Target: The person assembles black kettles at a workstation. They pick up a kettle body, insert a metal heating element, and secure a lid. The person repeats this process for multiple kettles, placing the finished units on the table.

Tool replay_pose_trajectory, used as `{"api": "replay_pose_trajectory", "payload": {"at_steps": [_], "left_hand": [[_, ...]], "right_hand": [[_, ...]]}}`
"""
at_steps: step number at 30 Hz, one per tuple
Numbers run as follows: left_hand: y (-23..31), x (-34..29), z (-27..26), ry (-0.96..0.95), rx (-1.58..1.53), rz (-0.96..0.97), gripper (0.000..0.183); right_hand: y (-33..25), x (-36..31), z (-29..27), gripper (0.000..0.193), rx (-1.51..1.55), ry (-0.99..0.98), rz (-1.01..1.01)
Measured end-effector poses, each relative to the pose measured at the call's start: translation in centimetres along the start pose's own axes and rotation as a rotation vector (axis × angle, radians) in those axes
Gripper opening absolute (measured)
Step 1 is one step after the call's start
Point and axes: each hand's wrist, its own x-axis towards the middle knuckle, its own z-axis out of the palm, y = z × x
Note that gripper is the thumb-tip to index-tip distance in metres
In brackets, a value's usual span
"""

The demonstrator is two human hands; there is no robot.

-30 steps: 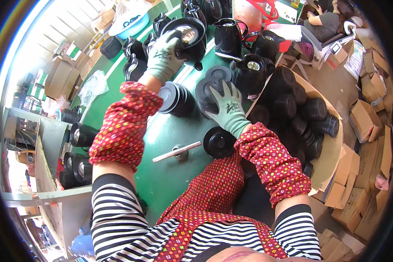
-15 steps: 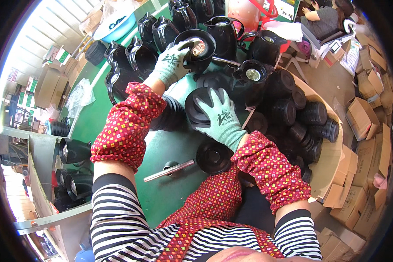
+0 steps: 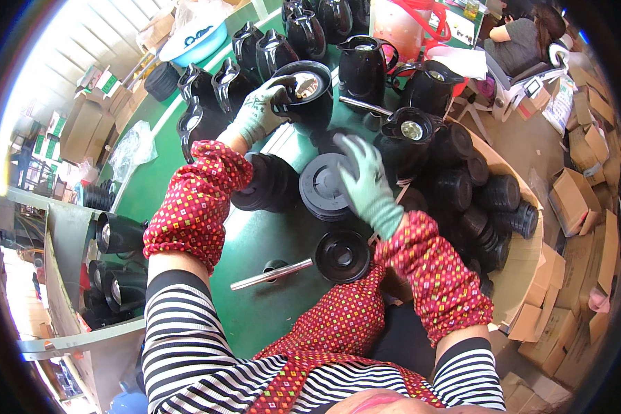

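My left hand [image 3: 261, 114], in a pale green glove, grips the rim of a wide-mouthed black jug body [image 3: 312, 103] with a shiny metallic inside. My gloved right hand [image 3: 370, 178] is smeared by motion beside a stack of black round discs [image 3: 324, 185]. A thin dark disc edge shows along its palm, so it appears to hold one disc, seen nearly edge-on. The stack's top face looks grey and ribbed. Nearer to me lies a black ring-shaped part [image 3: 341, 256], next to a metal tube [image 3: 272, 274] resting across a small dark piece.
Several black jugs [image 3: 303, 33] stand at the back of the green table [image 3: 245, 310]. Another disc stack [image 3: 265, 181] sits left of the right hand. An open carton [image 3: 524, 269] on the right holds many stacked black discs. A person [image 3: 524, 41] sits at the far right.
My right hand has moved right off the disc stack, which now shows a grey ribbed top. My left hand still grips the jug body, now tilted more upright.
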Motion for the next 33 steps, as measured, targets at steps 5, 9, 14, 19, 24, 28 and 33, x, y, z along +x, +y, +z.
{"api": "replay_pose_trajectory", "payload": {"at_steps": [5, 9, 14, 19, 24, 28, 33], "left_hand": [[1.4, 1.6, 0.6, -0.016, 0.074, 0.06, 0.038], [1.4, 1.3, -0.1, -0.04, 0.167, 0.02, 0.037], [1.8, 2.5, -0.7, 0.103, 0.303, 0.083, 0.044], [3.8, 3.1, -1.0, 0.144, 0.316, 0.051, 0.044], [3.8, 2.7, -1.4, 0.103, 0.309, -0.024, 0.055], [3.3, 2.9, -0.8, 0.176, 0.343, 0.043, 0.048], [2.5, 2.9, 0.4, 0.235, 0.287, 0.012, 0.041]], "right_hand": [[5.5, 8.0, 3.6, 0.088, -0.324, -0.573, 0.357], [3.3, 10.2, 4.4, 0.076, -0.291, -0.868, 0.368], [2.3, 11.5, 4.6, 0.065, -0.296, -0.615, 0.427], [5.6, 13.4, 7.3, 0.055, -0.696, -0.559, 0.597], [6.1, 13.5, 8.3, 0.05, -0.833, -0.562, 0.583], [3.0, 13.6, 6.0, 0.046, -0.8, -0.458, 0.418], [-3.4, 12.1, 2.0, 0.037, -0.617, -0.315, 0.075]]}}
